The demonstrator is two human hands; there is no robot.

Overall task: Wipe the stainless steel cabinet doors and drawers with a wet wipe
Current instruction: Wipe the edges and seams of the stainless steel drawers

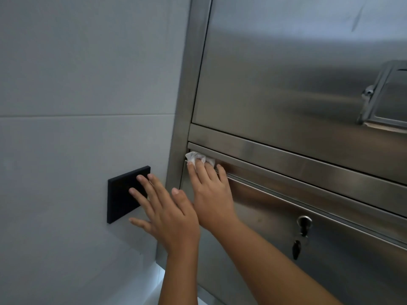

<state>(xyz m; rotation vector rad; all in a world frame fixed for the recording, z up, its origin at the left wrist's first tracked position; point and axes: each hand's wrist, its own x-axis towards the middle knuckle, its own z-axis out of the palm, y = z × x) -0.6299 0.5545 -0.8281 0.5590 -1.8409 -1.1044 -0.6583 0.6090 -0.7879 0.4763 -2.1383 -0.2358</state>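
A stainless steel cabinet fills the right side, with a large upper door [275, 73] and a lower drawer panel [286, 216] beneath a horizontal rail. My right hand [211, 194] presses a crumpled white wet wipe [198, 158] under its fingertips against the top left corner of the lower panel, at the recessed lip. My left hand [163, 208] hovers with fingers spread in front of the wall, just left of the cabinet frame, holding nothing.
A black square plate [121, 194] is mounted on the pale tiled wall [77, 84], partly behind my left hand. A lock with a hanging key [302, 230] sits on the lower panel. A recessed metal handle [387, 100] is at the upper door's right edge.
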